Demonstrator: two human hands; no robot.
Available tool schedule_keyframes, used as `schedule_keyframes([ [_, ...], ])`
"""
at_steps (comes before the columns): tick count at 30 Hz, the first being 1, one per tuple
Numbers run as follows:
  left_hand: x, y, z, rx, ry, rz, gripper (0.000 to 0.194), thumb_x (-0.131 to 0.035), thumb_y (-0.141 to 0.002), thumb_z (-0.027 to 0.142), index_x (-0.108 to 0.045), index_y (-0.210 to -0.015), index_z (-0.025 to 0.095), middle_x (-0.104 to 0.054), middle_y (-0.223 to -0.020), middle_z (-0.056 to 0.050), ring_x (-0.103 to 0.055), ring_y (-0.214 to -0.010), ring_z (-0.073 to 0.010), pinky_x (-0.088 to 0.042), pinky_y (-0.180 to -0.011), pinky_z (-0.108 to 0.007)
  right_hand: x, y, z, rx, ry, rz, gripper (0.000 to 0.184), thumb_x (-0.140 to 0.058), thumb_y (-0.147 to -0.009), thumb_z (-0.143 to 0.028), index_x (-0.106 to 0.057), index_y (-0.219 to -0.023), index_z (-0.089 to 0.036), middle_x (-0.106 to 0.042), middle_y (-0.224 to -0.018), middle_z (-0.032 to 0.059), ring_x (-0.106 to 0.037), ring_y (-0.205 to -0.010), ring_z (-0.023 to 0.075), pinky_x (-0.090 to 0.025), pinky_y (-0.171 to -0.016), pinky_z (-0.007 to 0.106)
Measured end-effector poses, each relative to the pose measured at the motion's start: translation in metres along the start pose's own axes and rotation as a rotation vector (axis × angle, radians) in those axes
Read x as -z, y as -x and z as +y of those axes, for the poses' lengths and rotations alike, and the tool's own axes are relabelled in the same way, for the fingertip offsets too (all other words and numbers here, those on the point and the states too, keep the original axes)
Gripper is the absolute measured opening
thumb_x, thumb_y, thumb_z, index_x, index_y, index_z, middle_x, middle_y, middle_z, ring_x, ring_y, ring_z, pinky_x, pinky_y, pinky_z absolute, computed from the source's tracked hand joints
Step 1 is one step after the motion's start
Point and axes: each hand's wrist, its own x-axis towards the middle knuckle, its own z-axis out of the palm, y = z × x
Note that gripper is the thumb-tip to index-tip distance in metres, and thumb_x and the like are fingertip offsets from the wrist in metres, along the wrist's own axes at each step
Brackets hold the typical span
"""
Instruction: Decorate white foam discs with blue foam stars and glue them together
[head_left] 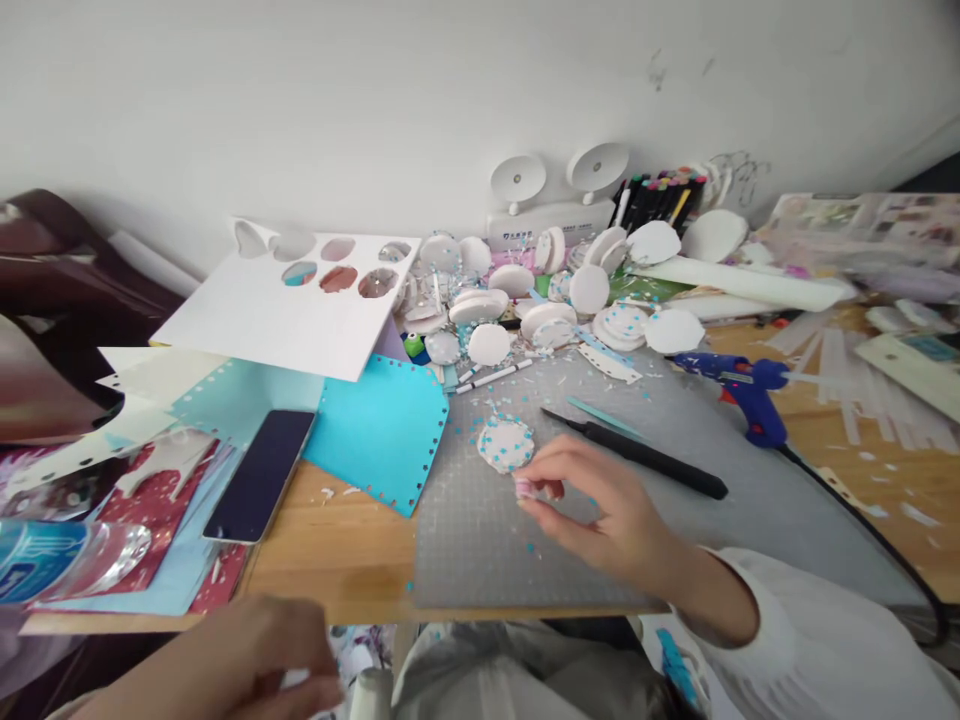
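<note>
left hand (259, 652) blurred, grip unclear, right hand (604, 500) pinching pink piece (525, 488) beside blue-dotted disc (506, 444)

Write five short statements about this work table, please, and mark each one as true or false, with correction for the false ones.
1. The fingers of the right hand hold a marker. False: they pinch a small pinkish piece.
2. The blue-dotted disc lies on the grey mat. True.
3. The left hand rests on the phone. False: it is apart from the phone, by the near edge of the table.
4. The blue glue gun is to the right of the black pointed tool. True.
5. The turquoise sheet covers the glue gun. False: the sheet is on the other side of the disc, left of it.
</note>
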Motion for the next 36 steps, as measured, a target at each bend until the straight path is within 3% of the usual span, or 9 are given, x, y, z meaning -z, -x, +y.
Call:
schedule_keyframes([
  [1,0.007,-0.012,0.018,-0.065,0.022,-0.070,0.021,-0.056,-0.086,0.037,-0.065,-0.074,0.022,-0.064,-0.069,0.000,-0.057,-0.061,-0.0131,-0.040,-0.057,-0.020,-0.001,-0.002,0.002,0.016,0.003,-0.016,0.015,-0.058,-0.084,-0.013,-0.059,-0.096,-0.021,-0.062,-0.085,0.0037,-0.054,-0.071,0.0133,-0.047,-0.061,0.026],
  [2,0.012,-0.028,0.037,-0.107,0.042,-0.055,0.025,-0.051,-0.090,0.037,-0.062,-0.075,0.020,-0.062,-0.070,0.000,-0.055,-0.062,-0.0127,-0.039,-0.058,-0.021,-0.002,-0.005,0.004,0.034,0.013,-0.035,0.015,-0.059,-0.084,-0.013,-0.058,-0.097,-0.021,-0.062,-0.085,0.0039,-0.054,-0.073,0.0137,-0.048,-0.062,0.027],
  [5,0.010,-0.085,0.076,-0.301,0.158,0.160,0.031,-0.047,-0.091,0.043,-0.054,-0.075,0.017,-0.054,-0.068,0.000,-0.048,-0.062,-0.0121,-0.036,-0.056,-0.022,-0.004,-0.013,0.012,0.101,0.101,-0.098,0.013,-0.059,-0.085,-0.016,-0.057,-0.097,-0.020,-0.061,-0.085,0.0050,-0.055,-0.078,0.0156,-0.048,-0.068,0.029],
  [8,-0.007,-0.137,0.085,-0.420,0.210,0.306,0.031,-0.049,-0.091,0.040,-0.047,-0.070,0.017,-0.043,-0.063,0.003,-0.039,-0.057,-0.0102,-0.031,-0.053,-0.022,-0.004,-0.020,0.022,0.155,0.241,-0.133,0.009,-0.056,-0.087,-0.017,-0.057,-0.096,-0.018,-0.061,-0.086,0.0069,-0.056,-0.082,0.0186,-0.048,-0.072,0.032],
  [11,-0.019,-0.165,0.078,-0.470,0.281,0.328,0.032,-0.043,-0.094,0.035,-0.042,-0.068,0.018,-0.039,-0.062,0.004,-0.036,-0.057,-0.0100,-0.029,-0.054,-0.023,-0.002,-0.020,0.033,0.124,0.296,-0.124,0.009,-0.053,-0.089,-0.016,-0.057,-0.096,-0.018,-0.061,-0.086,0.0070,-0.057,-0.083,0.0187,-0.047,-0.072,0.032],
  [18,-0.026,-0.168,0.069,-0.532,0.342,0.195,0.031,-0.036,-0.097,0.032,-0.045,-0.071,0.017,-0.044,-0.065,0.002,-0.042,-0.062,-0.0119,-0.032,-0.058,-0.025,-0.007,-0.012,0.036,0.140,0.367,-0.177,0.013,-0.052,-0.090,-0.019,-0.055,-0.078,-0.018,-0.058,-0.072,0.0049,-0.053,-0.070,0.0173,-0.043,-0.063,0.030],
  [25,-0.033,-0.161,0.067,-0.529,0.468,0.083,0.029,-0.026,-0.099,0.031,-0.044,-0.081,0.018,-0.046,-0.072,-0.001,-0.046,-0.069,-0.0144,-0.037,-0.066,-0.027,-0.007,-0.012,0.030,0.075,0.238,-0.195,0.007,-0.054,-0.088,-0.022,-0.051,-0.082,-0.021,-0.056,-0.073,0.0031,-0.052,-0.071,0.0170,-0.043,-0.063,0.030],
  [31,-0.032,-0.159,0.068,-0.518,0.527,0.106,0.030,-0.025,-0.100,0.032,-0.041,-0.078,0.019,-0.043,-0.068,0.001,-0.044,-0.064,-0.0134,-0.036,-0.062,-0.026,-0.008,-0.012,0.030,0.103,0.297,-0.186,0.014,-0.049,-0.084,-0.016,-0.044,-0.072,-0.023,-0.048,-0.065,0.0009,-0.046,-0.064,0.0164,-0.038,-0.057,0.030],
  [36,-0.034,-0.163,0.066,-0.586,0.412,0.150,0.029,-0.027,-0.099,0.029,-0.043,-0.078,0.018,-0.046,-0.069,0.000,-0.046,-0.065,-0.0133,-0.036,-0.062,-0.025,-0.011,-0.012,0.030,0.142,0.368,-0.214,0.012,-0.046,-0.082,-0.016,-0.046,-0.072,-0.022,-0.048,-0.064,0.0025,-0.045,-0.064,0.0181,-0.037,-0.057,0.032],
])
